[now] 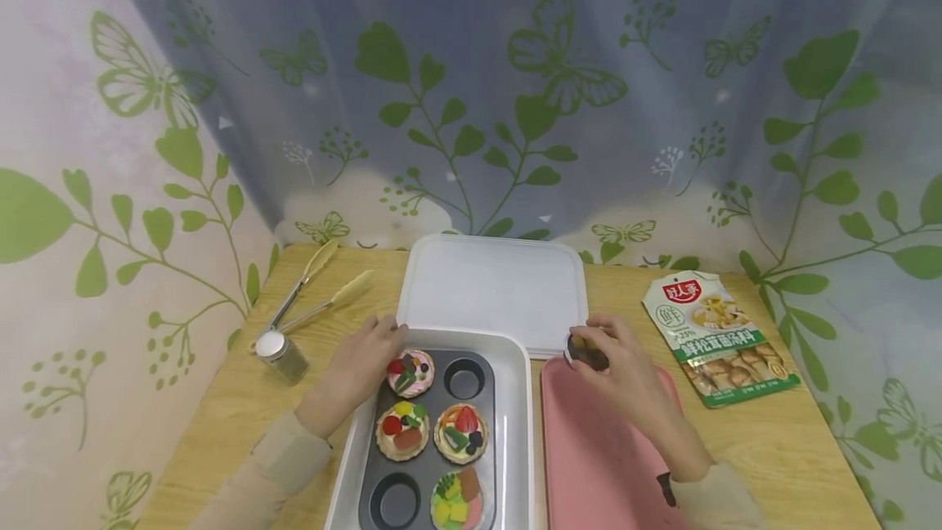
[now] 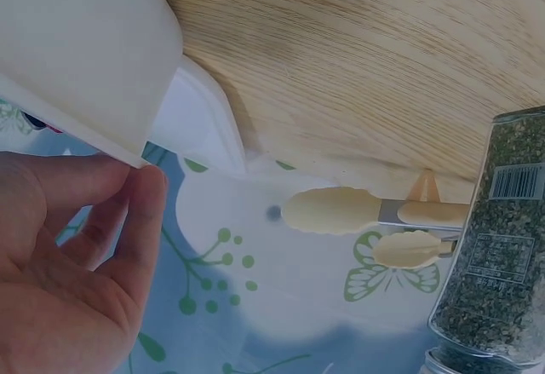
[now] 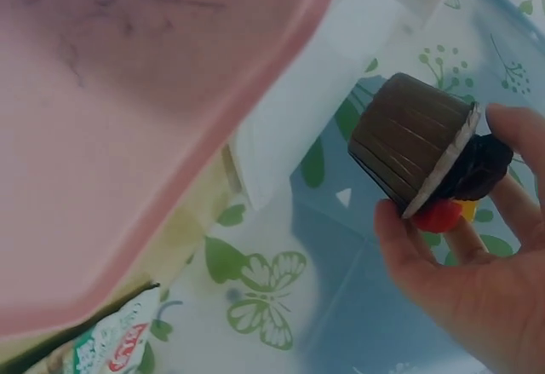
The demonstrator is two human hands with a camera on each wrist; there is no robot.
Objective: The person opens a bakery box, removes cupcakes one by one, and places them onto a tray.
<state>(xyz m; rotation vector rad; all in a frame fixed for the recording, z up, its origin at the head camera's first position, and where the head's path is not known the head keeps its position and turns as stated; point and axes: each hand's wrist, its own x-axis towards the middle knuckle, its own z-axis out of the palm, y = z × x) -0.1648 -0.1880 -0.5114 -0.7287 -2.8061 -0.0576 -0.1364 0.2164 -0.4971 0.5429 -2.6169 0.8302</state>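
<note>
Wooden table [image 1: 802,440] stands against a curtain [image 1: 515,88] printed with green leaves and butterflies. Left hand [image 1: 361,366] rests at the far left corner of the white tray [image 1: 515,407], fingers loosely bent beside the rim; grip holds nothing. Inside the tray sits a dark muffin pan [image 1: 430,473] carrying four decorated tarts [image 1: 410,372], with two cups bare. Right hand [image 1: 618,370] pinches a brown cupcake [image 3: 421,148] between thumb and fingers, tilted on its side, held above the far end of the pink tray [image 1: 589,464]. White lid [image 1: 495,289] lies flat behind both trays. Left of the white tray: tongs [image 1: 316,289] and a spice jar [image 1: 282,356] lying just beside them. Right of the pink tray: a food packet [image 1: 717,338], flat on the table.
</note>
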